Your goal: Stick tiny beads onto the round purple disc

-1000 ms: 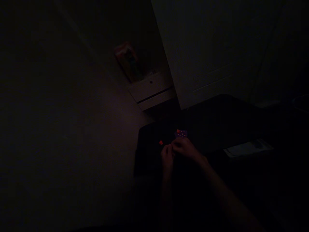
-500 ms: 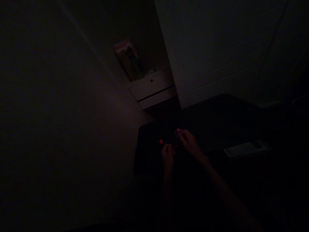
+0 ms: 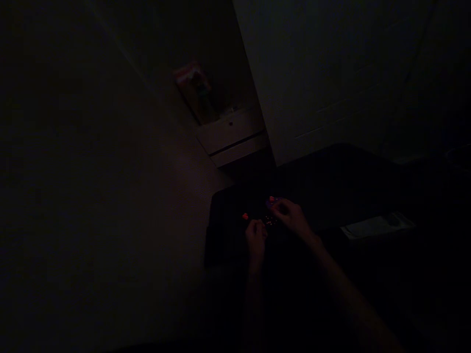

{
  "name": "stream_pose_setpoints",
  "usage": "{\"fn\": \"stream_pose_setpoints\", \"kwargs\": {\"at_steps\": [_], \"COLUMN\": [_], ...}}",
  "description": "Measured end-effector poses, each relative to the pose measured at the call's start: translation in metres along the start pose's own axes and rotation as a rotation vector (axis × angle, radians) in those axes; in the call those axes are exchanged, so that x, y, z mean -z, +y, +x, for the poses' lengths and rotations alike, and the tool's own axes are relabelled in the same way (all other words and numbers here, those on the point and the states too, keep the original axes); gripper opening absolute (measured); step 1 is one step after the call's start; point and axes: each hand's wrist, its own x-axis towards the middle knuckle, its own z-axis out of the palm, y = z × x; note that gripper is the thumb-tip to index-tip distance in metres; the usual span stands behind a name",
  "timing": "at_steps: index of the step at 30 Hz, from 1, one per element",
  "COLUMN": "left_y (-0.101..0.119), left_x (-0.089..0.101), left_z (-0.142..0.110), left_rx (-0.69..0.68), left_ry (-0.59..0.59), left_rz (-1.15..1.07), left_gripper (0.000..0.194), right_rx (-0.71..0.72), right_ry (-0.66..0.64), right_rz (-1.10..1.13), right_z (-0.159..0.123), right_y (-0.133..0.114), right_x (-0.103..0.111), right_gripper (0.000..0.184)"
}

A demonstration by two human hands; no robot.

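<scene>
The picture is very dark. My left hand (image 3: 255,229) is low over the dark tabletop with its fingers curled closed; what is in them, if anything, I cannot make out. Just beyond its fingertips lies a small glowing red piece (image 3: 245,216). To its right, several tiny reddish specks (image 3: 269,221) dot the table between the hands. My right hand (image 3: 290,214) has thumb and fingers pinched together at the edge of a small purplish object (image 3: 268,203), on which a red glowing piece (image 3: 272,199) shows. Whether the fingers grip it is unclear.
The dark table (image 3: 331,171) stands against a pale panel (image 3: 305,73) and a wall (image 3: 147,171). A pale flat packet or paper (image 3: 379,226) lies to the right. Behind are white drawers (image 3: 231,135) with a colourful box or bag (image 3: 195,90) on top.
The hands stay nearly in place, with slight finger movement in the right hand. The walls look dimmer, while the specks between the hands show more plainly.
</scene>
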Motion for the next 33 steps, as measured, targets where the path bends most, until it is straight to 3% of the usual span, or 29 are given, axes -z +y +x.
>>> {"fn": "stream_pose_setpoints", "kwargs": {"at_steps": [14, 18, 26, 33], "left_y": [-0.001, 0.003, 0.004, -0.002], "left_x": [0.000, -0.001, 0.000, 0.001], "left_z": [0.000, -0.001, -0.002, 0.001], "left_rx": [0.000, 0.015, 0.013, -0.003], "left_ry": [0.008, 0.019, 0.011, 0.003], "left_rz": [0.014, 0.010, 0.004, -0.013], "left_gripper": [0.056, 0.059, 0.055, 0.052], "right_rx": [-0.096, -0.065, -0.041, -0.117], "right_ry": [-0.023, -0.054, 0.000, 0.043], "right_rz": [-0.011, -0.015, -0.034, -0.079], "right_z": [0.000, -0.001, -0.001, 0.000], "right_y": [0.011, 0.012, -0.002, -0.003], "right_x": [-0.001, -0.001, 0.002, 0.003], "right_gripper": [0.030, 0.030, 0.040, 0.043]}}
